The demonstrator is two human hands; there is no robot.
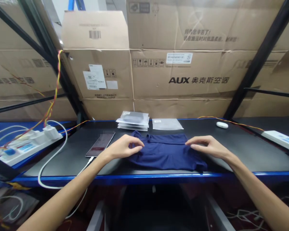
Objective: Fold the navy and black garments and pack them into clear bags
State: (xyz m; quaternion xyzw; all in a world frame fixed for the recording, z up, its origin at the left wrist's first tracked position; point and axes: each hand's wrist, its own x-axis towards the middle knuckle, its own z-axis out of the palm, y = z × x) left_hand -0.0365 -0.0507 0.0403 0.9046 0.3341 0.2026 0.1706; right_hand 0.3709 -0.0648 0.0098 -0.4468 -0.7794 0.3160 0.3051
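Note:
A folded navy blue cloth (pixel 168 157) lies on the black table top, with a folded band along its far edge. My left hand (pixel 126 146) is over the cloth's left part, fingers bent and thumb slightly apart from them. At the cloth's right side is my right hand (pixel 208 146), its fingertips by the end of the band and a narrow gap between fingers and thumb. Neither hand shows fabric gripped between its fingers. Behind the cloth are a stack of frosted plastic packets (pixel 133 120) and a flatter packet (pixel 167 124).
A phone (pixel 101 144) with a white cable (pixel 42 160) lies left of the cloth. Power strips (pixel 29 147) stand at the far left and right (pixel 281 139). A small white case (pixel 222 125) sits at the back right. Cardboard boxes (pixel 183 93) rise behind the table.

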